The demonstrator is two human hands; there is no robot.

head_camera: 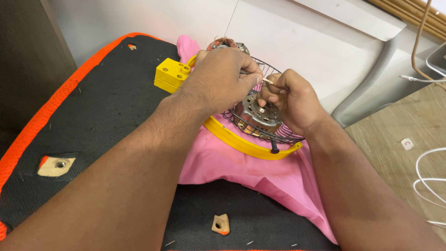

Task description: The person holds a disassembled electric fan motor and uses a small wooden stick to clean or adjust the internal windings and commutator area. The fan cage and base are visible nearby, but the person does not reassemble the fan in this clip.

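My two hands met just above the centre of the frame, over one metal fan motor (pixel 258 114) that sat in one dark wire fan guard (pixel 278 132) with a yellow rim (pixel 241 142). My left hand (pixel 218 79) was closed, its fingertips pinched on one thin pale stick (pixel 267 81); my right hand (pixel 290 100) was curled shut around the same stick from the other side, its knuckles just above the motor. One yellow plastic block (pixel 171 74) stuck out at the guard's upper left, touching my left hand. Under the guard lay one pink cloth (pixel 241 172), spread toward the lower right over one black mat with an orange edge (pixel 93 107). I counted three torn spots in the mat showing pale material: one at left centre, one at bottom centre, one small one near the top. At the right edge ran white cables (pixel 429 181), and one grey corrugated hose (pixel 371 76) sloped down from the upper right.
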